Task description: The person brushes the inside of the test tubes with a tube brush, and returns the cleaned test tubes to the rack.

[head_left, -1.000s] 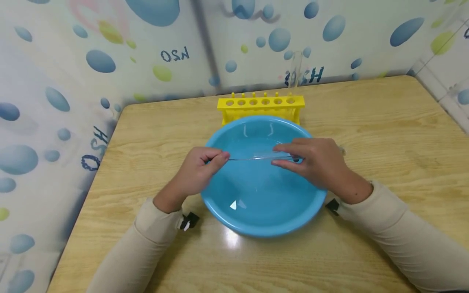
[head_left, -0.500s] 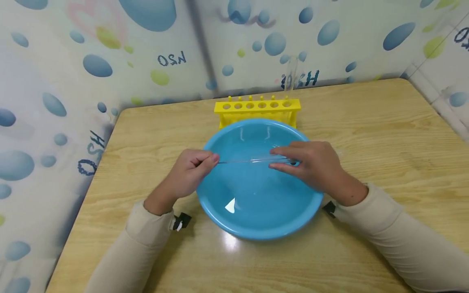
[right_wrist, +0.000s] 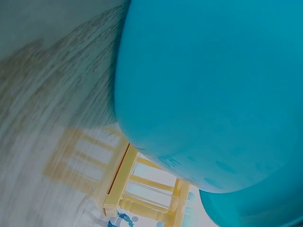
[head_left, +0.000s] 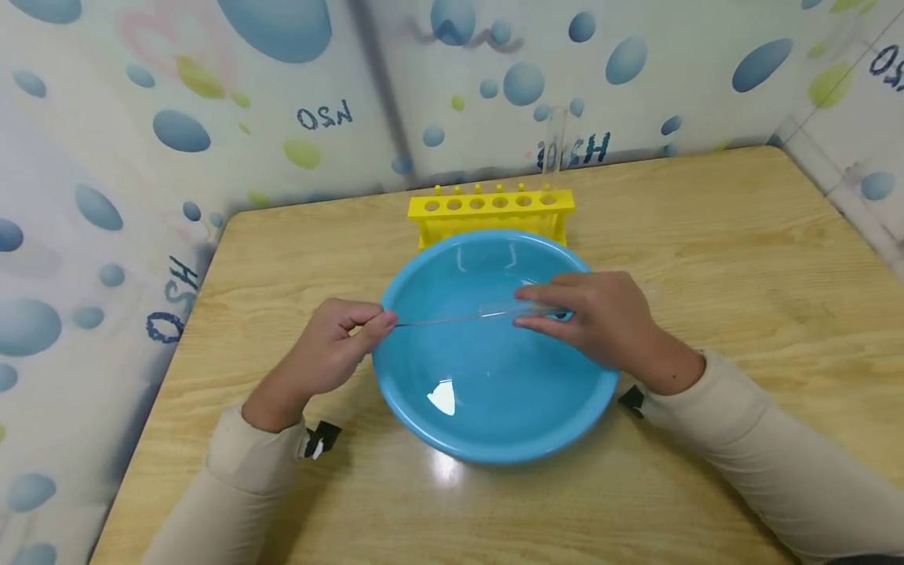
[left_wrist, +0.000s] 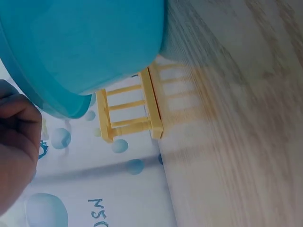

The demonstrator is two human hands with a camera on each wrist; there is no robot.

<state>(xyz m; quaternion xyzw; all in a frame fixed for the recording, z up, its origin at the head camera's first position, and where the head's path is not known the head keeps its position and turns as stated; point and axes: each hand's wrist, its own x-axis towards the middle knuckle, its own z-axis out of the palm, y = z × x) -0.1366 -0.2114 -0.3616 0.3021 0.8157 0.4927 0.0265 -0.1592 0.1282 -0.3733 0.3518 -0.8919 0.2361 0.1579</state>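
L hand (head_left: 335,345) moved L w/ thin rod (head_left: 438,321), R hand (head_left: 596,314) holding tube (head_left: 500,308)

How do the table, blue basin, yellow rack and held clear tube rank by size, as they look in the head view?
1. Table
2. Blue basin
3. Yellow rack
4. Held clear tube, partly hidden by the right hand

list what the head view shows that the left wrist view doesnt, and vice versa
Only head: the right hand, the clear tube it holds, and the thin rod in the left hand.

Only left wrist: the reflection of the yellow rack on the tabletop.

Both: the left hand, the blue basin, the rack itself, the tabletop and the patterned wall.
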